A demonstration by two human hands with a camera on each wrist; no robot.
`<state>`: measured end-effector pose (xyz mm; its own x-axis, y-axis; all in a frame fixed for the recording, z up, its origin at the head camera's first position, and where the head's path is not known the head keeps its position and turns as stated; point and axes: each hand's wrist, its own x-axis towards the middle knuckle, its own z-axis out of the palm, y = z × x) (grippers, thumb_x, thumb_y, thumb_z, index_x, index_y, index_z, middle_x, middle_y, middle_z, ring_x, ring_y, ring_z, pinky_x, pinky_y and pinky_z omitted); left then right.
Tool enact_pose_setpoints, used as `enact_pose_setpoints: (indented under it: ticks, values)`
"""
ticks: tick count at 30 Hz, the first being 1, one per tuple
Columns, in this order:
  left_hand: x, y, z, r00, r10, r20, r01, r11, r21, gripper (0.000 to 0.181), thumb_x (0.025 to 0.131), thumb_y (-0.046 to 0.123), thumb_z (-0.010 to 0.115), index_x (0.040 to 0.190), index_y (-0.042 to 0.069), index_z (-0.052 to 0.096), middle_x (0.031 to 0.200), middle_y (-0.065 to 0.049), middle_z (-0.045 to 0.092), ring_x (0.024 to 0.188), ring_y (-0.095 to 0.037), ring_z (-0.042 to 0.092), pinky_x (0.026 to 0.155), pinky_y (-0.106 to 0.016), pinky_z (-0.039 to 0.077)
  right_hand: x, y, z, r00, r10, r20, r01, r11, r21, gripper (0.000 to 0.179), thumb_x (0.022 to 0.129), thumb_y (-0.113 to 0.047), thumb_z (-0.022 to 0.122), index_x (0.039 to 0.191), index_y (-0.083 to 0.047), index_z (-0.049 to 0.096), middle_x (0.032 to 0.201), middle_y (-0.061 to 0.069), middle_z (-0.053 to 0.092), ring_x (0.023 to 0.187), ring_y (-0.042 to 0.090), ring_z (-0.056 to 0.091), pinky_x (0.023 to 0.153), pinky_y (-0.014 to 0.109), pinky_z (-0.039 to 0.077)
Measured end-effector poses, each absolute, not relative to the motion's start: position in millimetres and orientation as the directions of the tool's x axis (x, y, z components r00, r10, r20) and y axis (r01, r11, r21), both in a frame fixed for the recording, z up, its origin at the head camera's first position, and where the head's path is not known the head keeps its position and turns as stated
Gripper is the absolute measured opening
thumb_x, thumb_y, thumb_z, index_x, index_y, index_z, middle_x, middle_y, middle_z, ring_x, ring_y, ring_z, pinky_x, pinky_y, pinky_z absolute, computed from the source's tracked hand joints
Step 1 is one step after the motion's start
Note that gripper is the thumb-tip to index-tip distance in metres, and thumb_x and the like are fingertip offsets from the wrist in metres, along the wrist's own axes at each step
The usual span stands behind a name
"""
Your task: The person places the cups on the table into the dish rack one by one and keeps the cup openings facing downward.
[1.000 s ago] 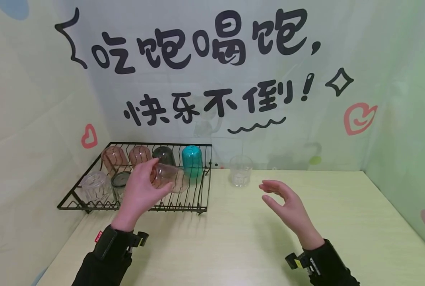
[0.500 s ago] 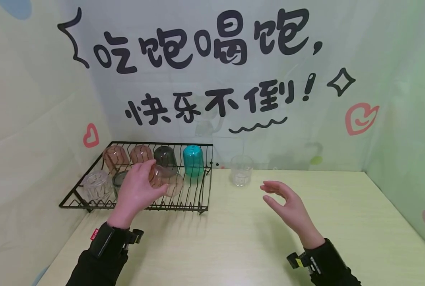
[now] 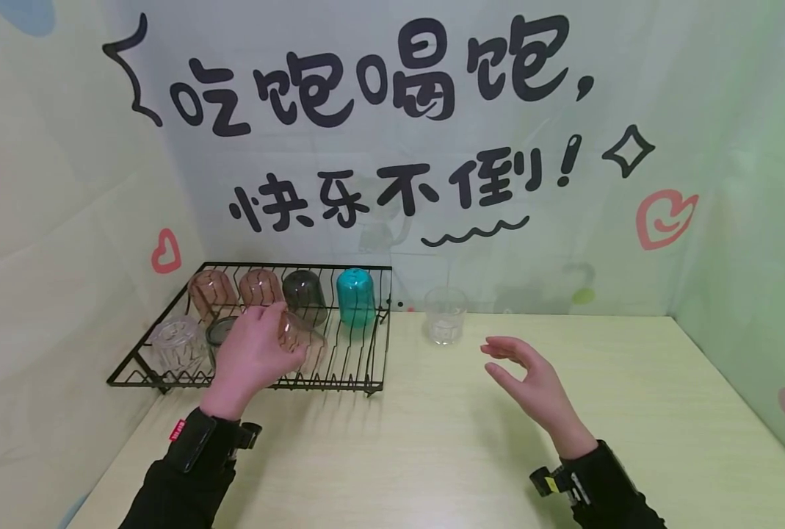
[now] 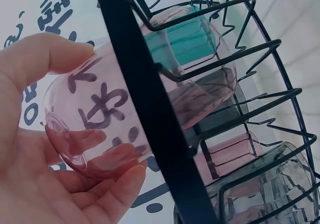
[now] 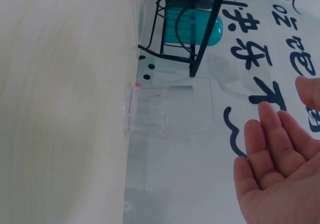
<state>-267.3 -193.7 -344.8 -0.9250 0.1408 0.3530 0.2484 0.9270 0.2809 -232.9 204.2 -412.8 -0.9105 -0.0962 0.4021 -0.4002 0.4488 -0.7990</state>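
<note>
My left hand (image 3: 250,358) grips a clear pinkish glass (image 4: 95,109) by its base, thumb on one side and fingers curled round the other. The glass is tilted with its mouth low over the front row of the black wire rack (image 3: 377,382). In the left wrist view its mouth end lies behind the rack's front bar. My right hand (image 3: 537,386) is held above the table with its fingers relaxed and nothing in them. Nearest to it a clear glass tumbler (image 3: 445,316) stands upright on the table, also seen in the right wrist view.
On the rack's back row stand two upturned pink glasses (image 3: 260,285), a dark grey glass (image 3: 304,294) and a teal glass (image 3: 355,294). In front, a clear ribbed glass (image 3: 177,344) and a dark-rimmed glass (image 3: 219,334) sit left of my left hand. A lettered backdrop (image 3: 392,147) hangs behind the table.
My left hand has brought the pinkish glass left and down onto the rack's front area, tipping its mouth lower. My right hand has stayed almost still.
</note>
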Motion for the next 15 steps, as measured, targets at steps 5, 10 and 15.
enact_pose_setpoints:
  ticks: [5, 10, 15]
  values:
    - [-268.8, -193.5, -347.5, -0.933, 0.149, 0.328, 0.243, 0.933, 0.267, 0.077, 0.066, 0.034, 0.063, 0.130, 0.000, 0.039, 0.121, -0.025, 0.044, 0.107, -0.040, 0.042, 0.076, -0.055, 0.043, -236.3, 207.2, -417.6, -0.916, -0.086, 0.391, -0.385, 0.460, -0.800, 0.041, 0.082, -0.032, 0.064, 0.119, -0.020, 0.052, 0.112, -0.006, 0.059, 0.105, 0.010, 0.050, 0.093, 0.041, 0.036]
    - [-269.2, -192.1, -347.1, -0.938, 0.151, 0.313, 0.235, 0.939, 0.249, 0.077, 0.066, 0.034, 0.064, 0.129, 0.000, 0.039, 0.121, -0.026, 0.044, 0.108, -0.041, 0.042, 0.074, -0.055, 0.043, -241.4, 209.3, -420.7, -0.912, -0.102, 0.398, -0.394, 0.490, -0.777, 0.043, 0.082, -0.035, 0.063, 0.120, -0.018, 0.052, 0.111, -0.005, 0.059, 0.104, 0.012, 0.051, 0.093, 0.042, 0.036]
    - [-270.9, -191.3, -346.8, -0.941, 0.162, 0.299, 0.234, 0.946, 0.224, 0.078, 0.066, 0.036, 0.064, 0.129, -0.002, 0.038, 0.121, -0.027, 0.044, 0.108, -0.042, 0.043, 0.076, -0.056, 0.043, -249.1, 210.4, -419.4, -0.894, -0.134, 0.428, -0.428, 0.538, -0.726, 0.041, 0.082, -0.032, 0.063, 0.119, -0.017, 0.052, 0.110, -0.002, 0.060, 0.105, 0.016, 0.052, 0.093, 0.044, 0.036]
